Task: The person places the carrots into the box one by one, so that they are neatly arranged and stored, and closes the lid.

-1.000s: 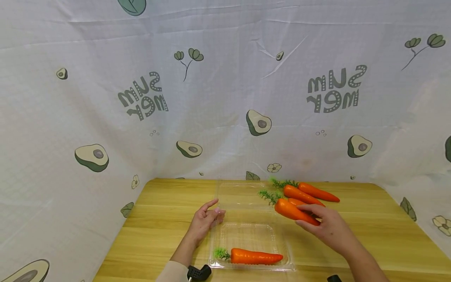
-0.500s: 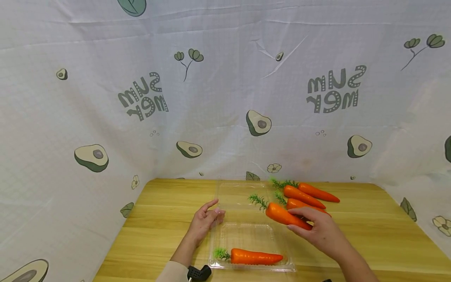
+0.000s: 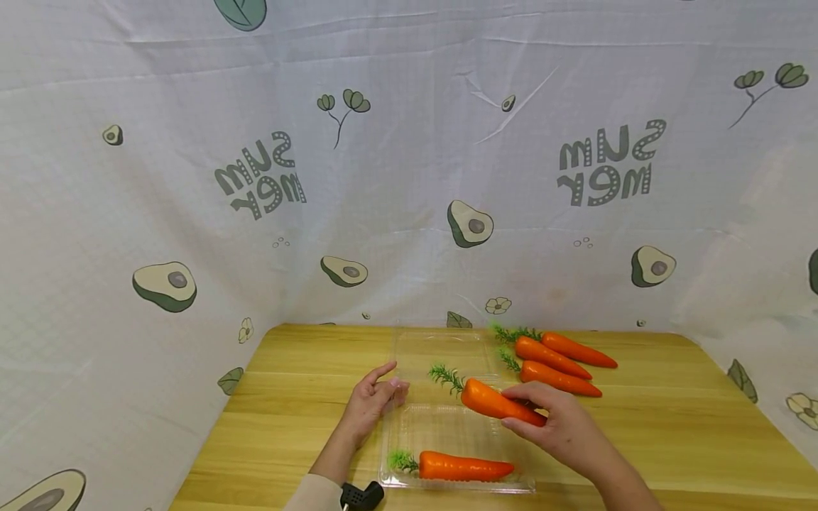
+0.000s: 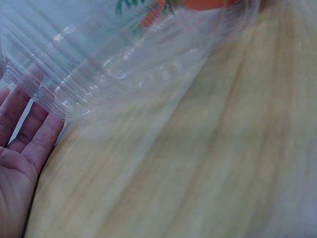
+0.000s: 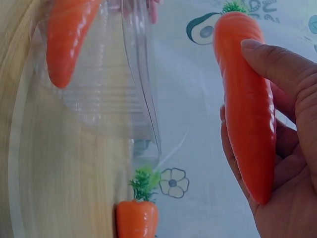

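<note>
My right hand [image 3: 562, 433] holds an orange carrot [image 3: 488, 399] between thumb and fingers, its green top pointing left, above the right part of a clear plastic container [image 3: 447, 426]. The right wrist view shows the thumb across this carrot [image 5: 245, 99]. Another carrot [image 3: 463, 467] lies along the container's near side. My left hand [image 3: 371, 407] is at the container's left edge with relaxed fingers; in the left wrist view, the fingers of this hand [image 4: 27, 134] touch the clear plastic [image 4: 74, 64], partly behind it.
Three carrots [image 3: 559, 379] lie on the wooden table [image 3: 287, 397] at the back right. The container's clear lid [image 3: 441, 353] extends behind its base. A black device [image 3: 362, 495] is by the left wrist, and a printed cloth [image 3: 409, 177] hangs behind the table.
My right hand has carried its carrot left and slightly nearer, away from the three others and over the container. The left hand has stayed in place.
</note>
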`<state>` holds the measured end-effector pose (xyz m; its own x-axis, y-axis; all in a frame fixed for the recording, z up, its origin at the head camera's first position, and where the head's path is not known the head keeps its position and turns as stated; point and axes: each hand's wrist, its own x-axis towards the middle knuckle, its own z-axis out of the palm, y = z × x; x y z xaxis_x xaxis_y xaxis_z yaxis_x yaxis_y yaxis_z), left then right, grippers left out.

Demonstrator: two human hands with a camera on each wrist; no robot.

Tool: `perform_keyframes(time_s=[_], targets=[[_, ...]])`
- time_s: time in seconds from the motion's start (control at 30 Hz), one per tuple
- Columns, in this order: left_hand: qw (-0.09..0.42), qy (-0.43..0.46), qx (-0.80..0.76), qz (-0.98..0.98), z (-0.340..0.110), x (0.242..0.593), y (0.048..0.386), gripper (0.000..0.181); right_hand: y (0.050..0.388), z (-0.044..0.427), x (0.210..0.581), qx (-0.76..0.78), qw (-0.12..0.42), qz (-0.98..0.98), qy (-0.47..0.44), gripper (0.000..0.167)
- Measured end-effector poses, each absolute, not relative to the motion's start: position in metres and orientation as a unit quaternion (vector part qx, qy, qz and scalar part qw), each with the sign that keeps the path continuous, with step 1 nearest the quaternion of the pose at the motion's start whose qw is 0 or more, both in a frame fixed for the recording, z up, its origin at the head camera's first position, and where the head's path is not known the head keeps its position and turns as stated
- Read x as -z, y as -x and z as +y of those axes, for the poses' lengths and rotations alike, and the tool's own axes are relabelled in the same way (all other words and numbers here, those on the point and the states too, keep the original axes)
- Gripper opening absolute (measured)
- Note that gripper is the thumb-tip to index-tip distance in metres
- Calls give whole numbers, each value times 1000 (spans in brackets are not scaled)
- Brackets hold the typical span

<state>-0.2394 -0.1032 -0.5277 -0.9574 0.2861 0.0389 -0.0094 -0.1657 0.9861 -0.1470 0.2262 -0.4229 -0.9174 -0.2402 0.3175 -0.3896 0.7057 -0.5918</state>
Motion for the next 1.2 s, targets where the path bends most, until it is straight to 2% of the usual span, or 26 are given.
perform_keyframes(time_s=[0.33, 0.57, 0.83, 1.07, 1.2], targets=[[99, -104, -756, 638, -102, 526, 238, 61, 146, 214, 427, -369, 76, -901, -213, 32], [100, -95, -755, 641, -102, 525, 238, 61, 146, 205, 432, -383, 34, -900, -204, 31], [95, -85, -737, 664, -102, 525, 237, 61, 149, 200, 440, -400, 29, -880, -256, 33], [89, -87, -717, 686, -102, 524, 237, 60, 152, 196, 443, -395, -29, -890, -226, 35], [87, -88, -716, 687, -102, 523, 237, 59, 154, 194, 447, -378, -43, -897, -223, 35]])
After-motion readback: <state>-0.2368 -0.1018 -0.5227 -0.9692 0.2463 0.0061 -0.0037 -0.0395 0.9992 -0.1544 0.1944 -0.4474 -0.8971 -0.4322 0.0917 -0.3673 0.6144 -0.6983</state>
